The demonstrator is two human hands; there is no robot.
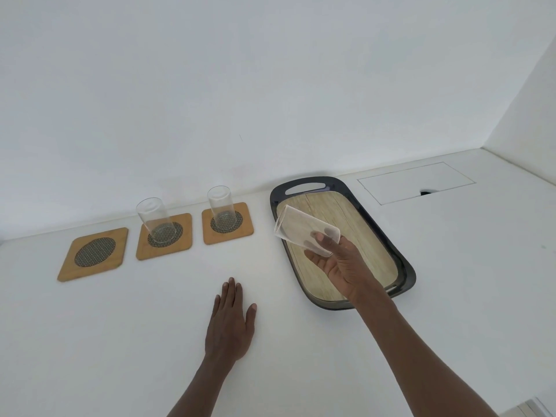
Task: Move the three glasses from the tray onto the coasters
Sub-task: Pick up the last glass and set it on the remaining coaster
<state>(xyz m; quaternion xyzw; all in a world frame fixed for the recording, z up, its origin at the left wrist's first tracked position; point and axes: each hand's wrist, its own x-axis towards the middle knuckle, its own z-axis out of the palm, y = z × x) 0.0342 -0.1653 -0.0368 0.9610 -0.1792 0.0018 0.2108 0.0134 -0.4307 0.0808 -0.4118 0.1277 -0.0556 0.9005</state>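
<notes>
Three wooden coasters with dark mesh centres lie in a row on the white counter. The left coaster is bare. A clear glass stands on the middle coaster, and another glass stands on the right coaster. My right hand grips a third clear glass, tilted to the left, above the dark-rimmed tray with a wood-pattern floor. My left hand rests flat on the counter, fingers together, holding nothing.
The white wall runs close behind the coasters and tray. A rectangular hatch with a finger notch is set into the counter at the back right, beside a side wall.
</notes>
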